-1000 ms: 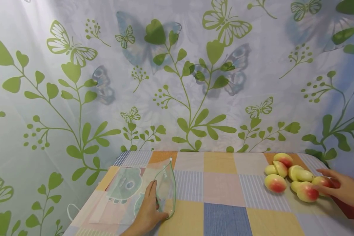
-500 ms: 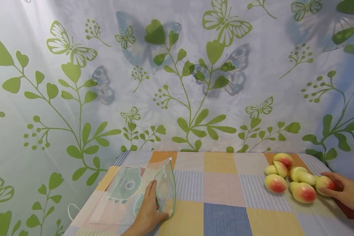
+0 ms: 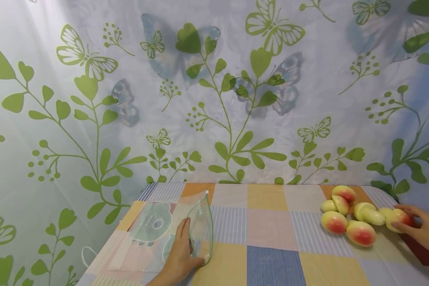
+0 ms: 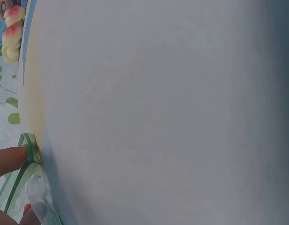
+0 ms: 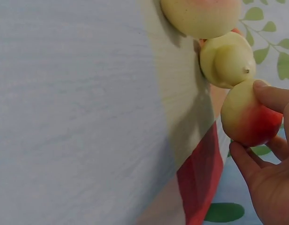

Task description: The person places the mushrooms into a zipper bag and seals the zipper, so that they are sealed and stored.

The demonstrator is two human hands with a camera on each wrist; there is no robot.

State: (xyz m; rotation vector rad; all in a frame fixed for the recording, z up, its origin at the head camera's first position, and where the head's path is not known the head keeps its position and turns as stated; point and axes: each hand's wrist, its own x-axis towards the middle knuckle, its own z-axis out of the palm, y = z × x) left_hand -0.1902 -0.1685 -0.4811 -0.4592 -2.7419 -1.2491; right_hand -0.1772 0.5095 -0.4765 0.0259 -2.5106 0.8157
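1. The left hand (image 3: pixel 178 252) grips the mouth of a clear bag (image 3: pixel 153 222), thumb at the near corner and forefinger stretched along the edge; the remaining fingers are partly hidden by the plastic.
2. The bag's printed body lies to the left of and beyond that hand, mostly flat on the worktop (image 3: pixel 264 224). Its green-edged mouth stands parted just to the right of the fingers.
3. The right hand (image 3: pixel 423 228) pinches a red-and-yellow fruit (image 3: pixel 393 218), thumb on the near side and fingers on the far side, with the pale end pointing away from the palm.
4. Just left of the right hand's catch sits a pear-shaped fruit (image 3: pixel 370 214); whether the two touch is hard to tell. Nearer the person and also to the left is an oval fruit (image 3: pixel 361 233), and the rest of the pile (image 3: pixel 333 222) spreads farther left of the right hand.
5. The step in hand looks like taking hold of one fruit while the other hand keeps the bag parted.
6. The next move seems to call for a firm pinch, a lift clear of the neighbouring fruit, and a steady left hand so the thin mouth does not fold closed.
7. Whether the pinched fruit is off the worktop cannot be told.
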